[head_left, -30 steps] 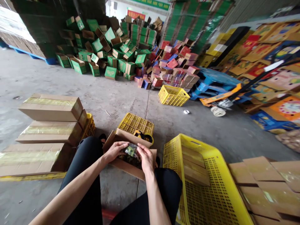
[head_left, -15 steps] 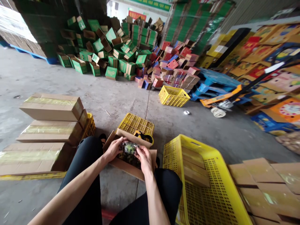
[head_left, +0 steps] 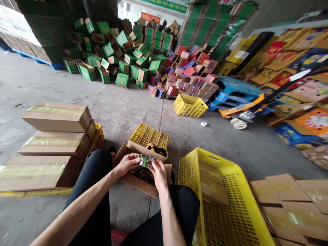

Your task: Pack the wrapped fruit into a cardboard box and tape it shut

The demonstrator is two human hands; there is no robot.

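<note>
The person sat low on the floor with an open cardboard box (head_left: 139, 177) resting between the knees, and both hands met just above its mouth on a small clear-wrapped packet (head_left: 146, 160) of dark, greenish contents. The left hand (head_left: 126, 163) pinched the packet's left end while the right hand (head_left: 158, 171) gripped the right end from below, so the packet was held level over the box, probably to keep it directly above the similar dark contents already lying inside. The box's back flap stood up against a small upturned yellow crate (head_left: 149, 136), which seemed to brace it. A large yellow crate (head_left: 225, 205) lay tilted just to the right, touching the right knee and crowding that side. To the left, long taped cartons (head_left: 55, 136) were stacked near the left leg, partly on another yellow crate. More flat cardboard boxes (head_left: 294, 201) lay at far right. Well apart across the concrete floor (head_left: 77, 92) stood a further yellow crate (head_left: 190, 105), a tape roll (head_left: 203, 123), a pallet jack (head_left: 243, 111), and heaps of green boxes (head_left: 120, 54) and red ones (head_left: 189, 73).
</note>
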